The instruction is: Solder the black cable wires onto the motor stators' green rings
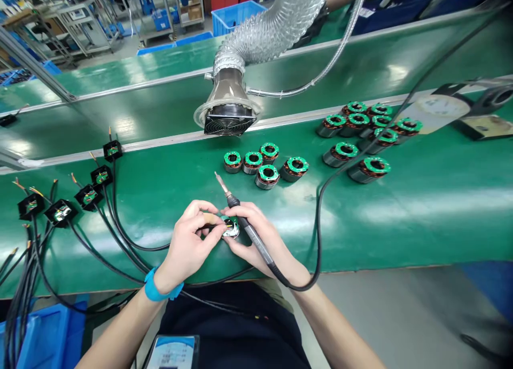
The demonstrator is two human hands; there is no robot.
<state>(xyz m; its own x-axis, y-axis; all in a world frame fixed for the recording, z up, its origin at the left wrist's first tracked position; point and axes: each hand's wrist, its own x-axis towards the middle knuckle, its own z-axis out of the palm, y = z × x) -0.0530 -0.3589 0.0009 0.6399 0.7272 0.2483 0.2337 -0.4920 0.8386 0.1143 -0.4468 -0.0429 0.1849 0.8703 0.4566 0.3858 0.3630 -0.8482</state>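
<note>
My left hand (199,233), a blue band at its wrist, pinches a thin wire (228,226) with a yellowish end over a motor stator (233,232) with a green circuit board on top. My right hand (256,233) keeps a soldering iron (254,235) between thumb and index finger, its tip pointing up and away from me. Fingers of that same hand also rest against the stator's right side. The hands partly hide the stator. Beyond them stand several more stators (267,175) in a loose group.
A fume extractor (230,118) on a silver duct hangs above the green bench (401,225). More stators (371,169) stand at right, near the iron's black cord (319,225). At left lie black boxes (62,213) with cables. A blue bin (44,331) is below.
</note>
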